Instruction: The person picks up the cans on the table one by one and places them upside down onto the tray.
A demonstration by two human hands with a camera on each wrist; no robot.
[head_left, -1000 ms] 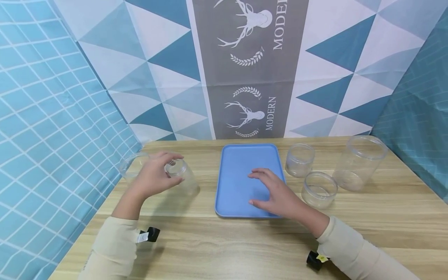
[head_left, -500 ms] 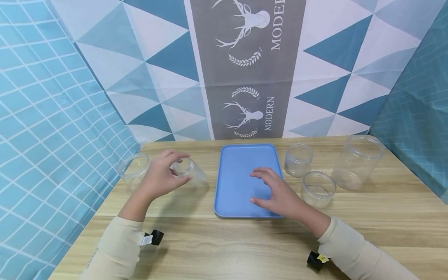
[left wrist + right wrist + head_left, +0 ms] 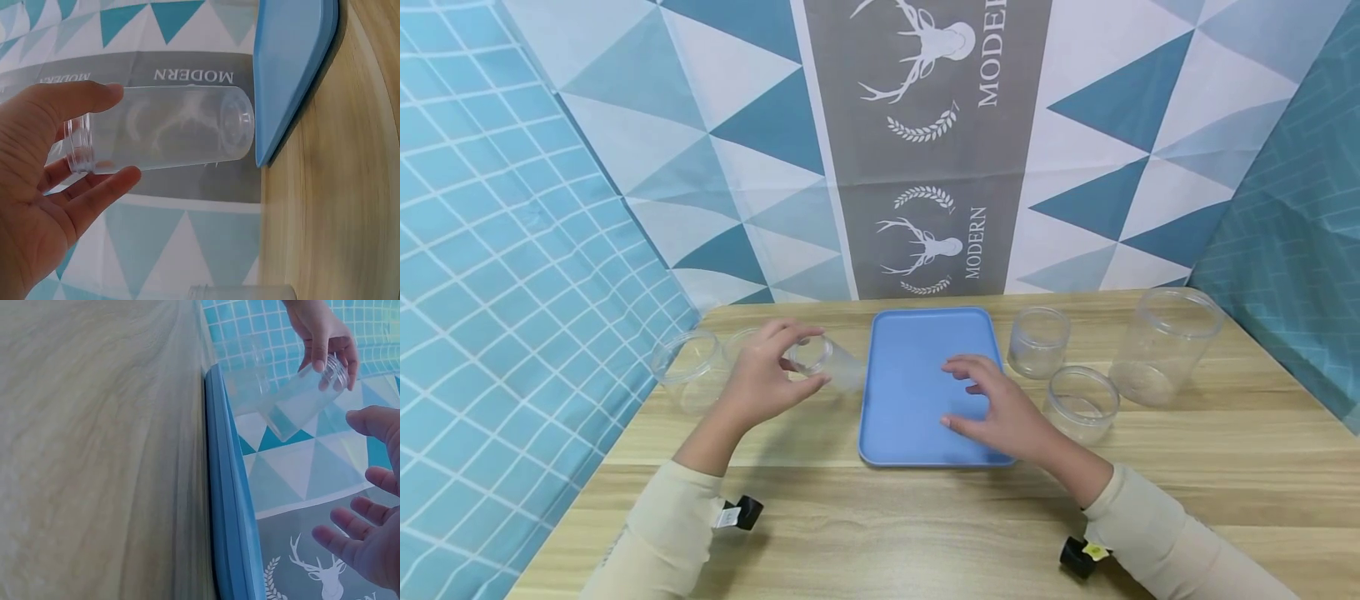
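Wooden bench point(image 3: 880, 533) | left hand point(image 3: 765, 375): grip holding clear jar point(image 3: 169, 128), shifted right, so carry nears tray point(image 3: 902, 425) | right hand point(image 3: 1009, 417): grip wide

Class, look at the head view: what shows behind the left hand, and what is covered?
Behind the left hand, part of a clear jar shows, including some rim; its right part is covered.

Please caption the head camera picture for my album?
The left hand holds a clear jar near a blue tray, with the right hand open above it.
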